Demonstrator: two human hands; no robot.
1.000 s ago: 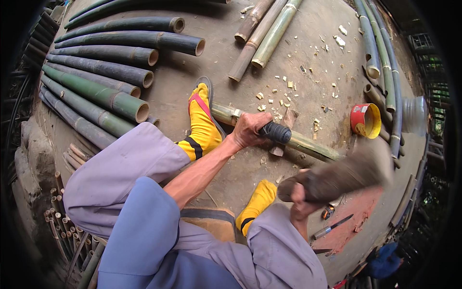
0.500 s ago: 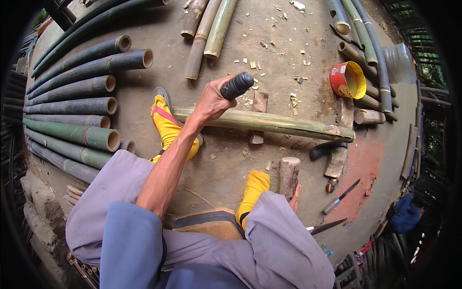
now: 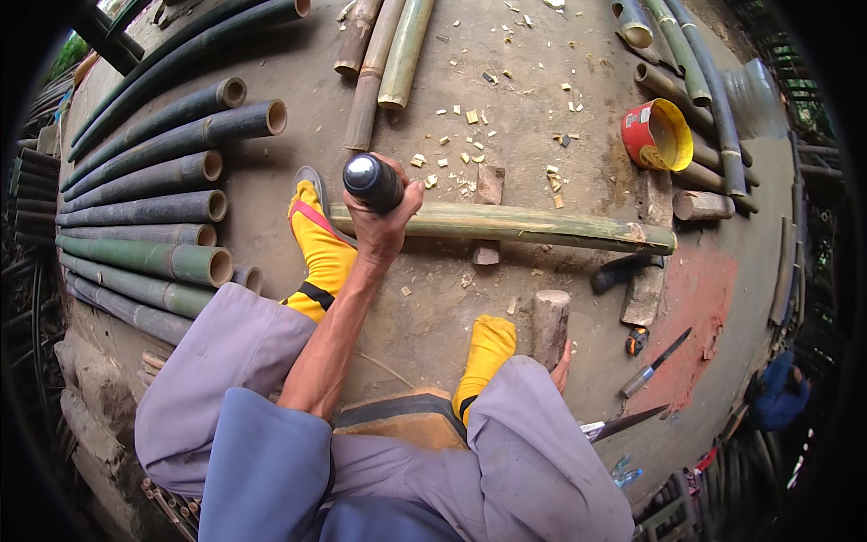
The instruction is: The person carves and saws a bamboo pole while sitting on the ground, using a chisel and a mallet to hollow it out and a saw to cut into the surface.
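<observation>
My left hand (image 3: 381,224) is closed round a thick black handle (image 3: 373,183) whose shiny round end points up at me. The tool's lower part is hidden, so its kind cannot be told. Just beneath lies a green-yellow bamboo pole (image 3: 533,226), running rightward from my left foot across wooden blocks. To the right of my yellow-socked right foot (image 3: 488,352), a short wooden log (image 3: 551,323) stands tilted. Fingers of my right hand (image 3: 561,370) lie along its lower right side; my knee hides the rest of that hand.
Bamboo poles (image 3: 153,224) lie stacked at left, others (image 3: 400,63) at the top. A red-and-yellow tin (image 3: 657,135), a tape measure (image 3: 637,341), a knife (image 3: 657,363) and a second blade (image 3: 629,422) are at right. A wooden block (image 3: 399,432) sits between my legs. Chips litter the floor.
My left hand has moved left along the pole. The handle has swung from pointing right to pointing up at me. My right hand stays by the log.
</observation>
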